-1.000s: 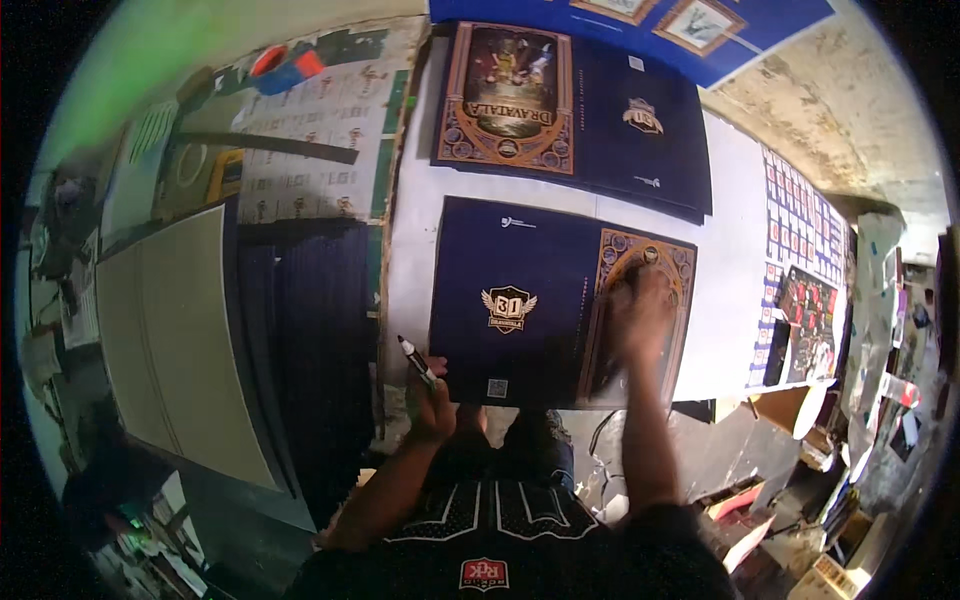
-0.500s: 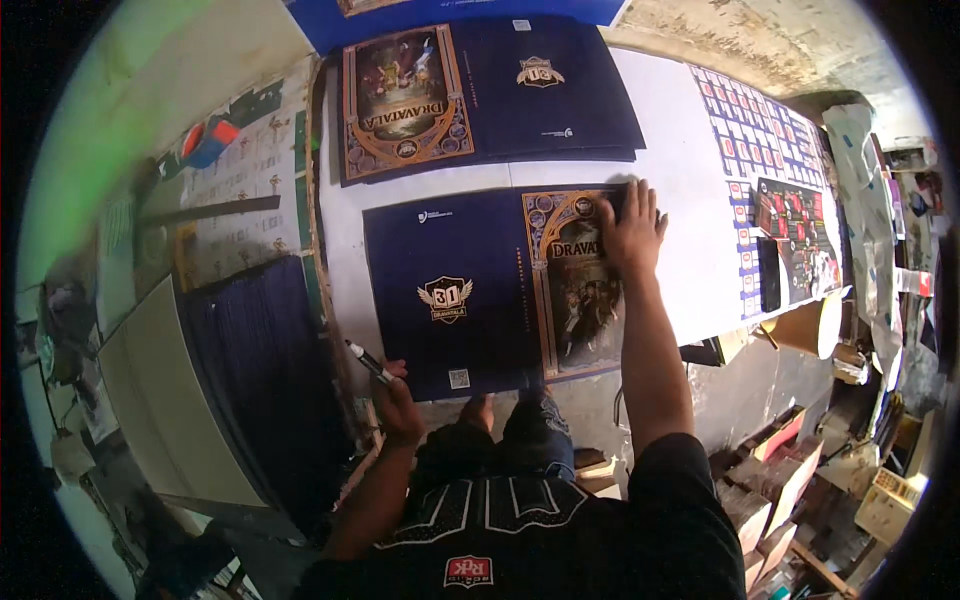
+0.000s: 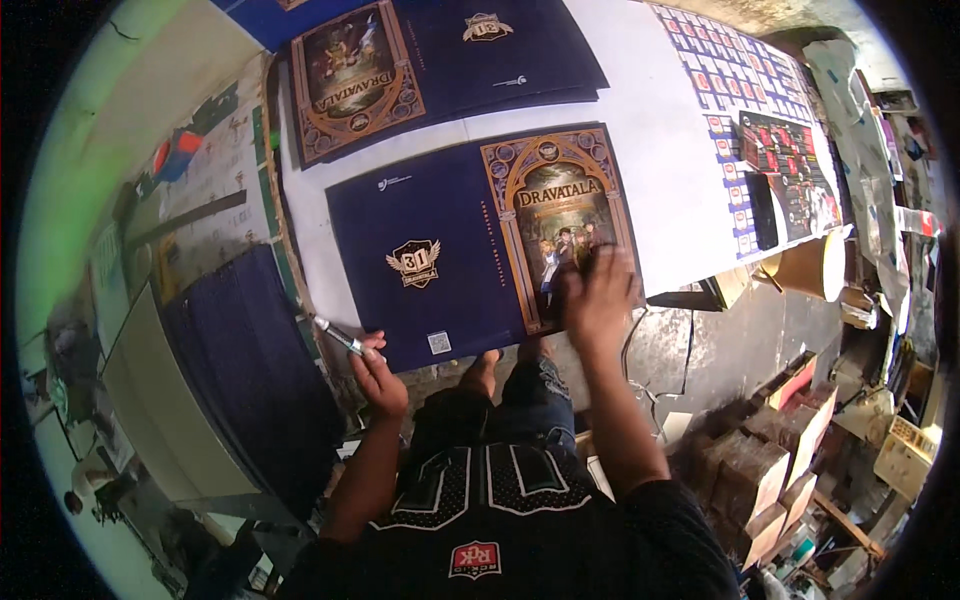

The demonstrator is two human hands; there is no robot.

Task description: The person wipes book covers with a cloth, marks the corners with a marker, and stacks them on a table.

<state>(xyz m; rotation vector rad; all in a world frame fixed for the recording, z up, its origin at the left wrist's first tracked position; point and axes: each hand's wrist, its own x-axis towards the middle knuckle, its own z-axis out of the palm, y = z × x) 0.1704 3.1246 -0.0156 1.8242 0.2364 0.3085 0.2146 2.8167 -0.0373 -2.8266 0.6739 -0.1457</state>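
A dark blue printed cover sheet (image 3: 400,220) lies flat before me, with an ornate framed picture on its right half and a winged badge on its left. Between the fingers of my left hand (image 3: 378,378) is a marker pen (image 3: 336,334), its tip pointing up and left; this hand is at the sheet's lower left corner. My right hand (image 3: 603,295) lies on the lower right of the picture panel, fingers stretched out and slightly blurred. Beyond this sheet rests a stack of similar covers (image 3: 450,60), turned the other way round.
The white table top (image 3: 660,190) carries a sheet of small printed labels (image 3: 725,60) and a dark printed card (image 3: 790,165) on the right. A tall dark blue stack (image 3: 250,370) stands at the left. Cardboard boxes (image 3: 755,470) are piled on the floor at right.
My right hand has slid from the sheet's upper right corner down towards its near edge, uncovering the picture panel. My left hand keeps the marker pen. The whole view has shifted.
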